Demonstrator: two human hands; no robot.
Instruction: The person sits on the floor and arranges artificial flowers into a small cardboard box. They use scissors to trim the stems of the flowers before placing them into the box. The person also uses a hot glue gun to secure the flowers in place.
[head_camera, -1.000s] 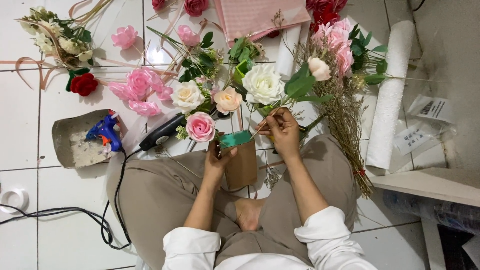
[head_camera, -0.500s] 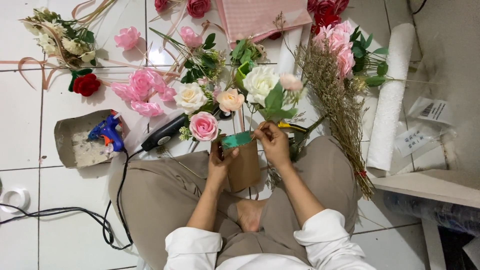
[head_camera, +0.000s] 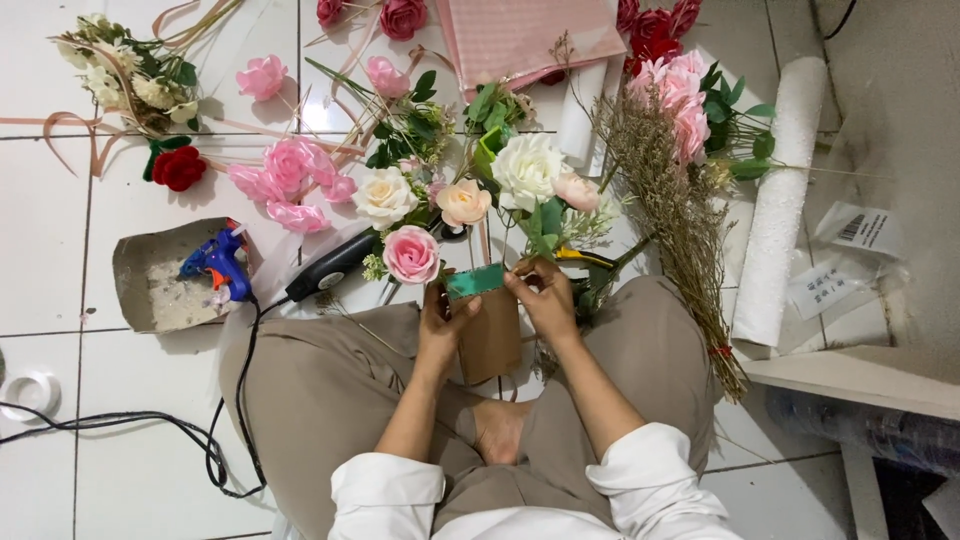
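Down on the white tiled floor (head_camera: 120, 440), the person sits cross-legged with a small brown paper bag (head_camera: 490, 335) standing upright between the knees, a block of green floral foam (head_camera: 474, 281) showing at its mouth. The left hand (head_camera: 441, 318) wraps around the bag's left side, fingers clasped on the paper. The right hand (head_camera: 546, 297) pinches a thin stem at the bag's rim, fingertips closed on it; that stem seems to belong to the leafy sprig with the pale pink rose (head_camera: 577, 190) leaning up and away, though the leaves make it hard to be sure. Already standing in the foam is a cluster of artificial blooms: a pink rose (head_camera: 411, 254), a peach rose (head_camera: 464, 203), a cream rose (head_camera: 384, 196) and a large white rose (head_camera: 527, 169). Just right of the bag lies a pair of yellow-handled cutters (head_camera: 585, 258), partly under foliage. Left of the knee, a blue glue gun (head_camera: 219, 264) rests on a scrap of cardboard (head_camera: 150, 290), its black cable (head_camera: 120, 425) trailing across the tiles. Dried brown grass (head_camera: 680, 220) fans out at right beside a white foam roll (head_camera: 780, 190), and a red rose (head_camera: 180, 167) lies well apart at upper left.
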